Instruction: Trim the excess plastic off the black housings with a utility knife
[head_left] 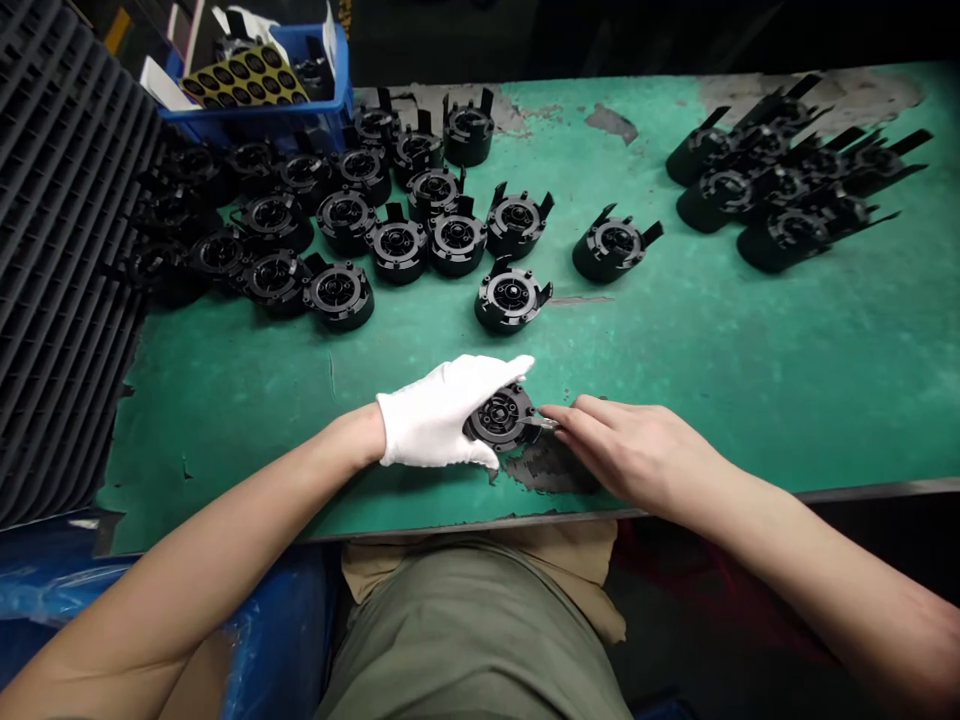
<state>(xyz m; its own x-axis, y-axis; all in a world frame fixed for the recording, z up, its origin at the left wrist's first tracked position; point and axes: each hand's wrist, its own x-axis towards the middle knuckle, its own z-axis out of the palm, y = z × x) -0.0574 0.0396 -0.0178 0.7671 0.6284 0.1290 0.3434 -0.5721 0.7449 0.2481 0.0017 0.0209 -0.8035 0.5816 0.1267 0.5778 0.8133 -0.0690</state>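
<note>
Head view: the gloved fingers (pixel 501 368) of the left hand (pixel 439 415) curl over the top and far side of a round black part (pixel 499 415), with the thumb under its near edge, so the part is clasped and lies flat on the green table (pixel 675 350) close to the near edge. The right hand (pixel 622 450) is bare. Its fingertips (pixel 559 413) are pinched together on a thin blade (pixel 541 423), whose tip touches the right rim of the part. Just beneath both hands the table covering is worn through in a dark patch (pixel 551 468).

Farther out, one black part (pixel 511 298) sits alone beyond the hands, and another (pixel 615 245) lies to its right. A large cluster of the same parts (pixel 337 215) fills the far left of the table, and a smaller heap (pixel 787 190) lies at the far right, well apart from it. Behind the left cluster stands a blue bin (pixel 330 95) holding a yellow sheet of round black pads (pixel 244 78). Stacked black ribbed trays (pixel 60 300) run down the left side.
</note>
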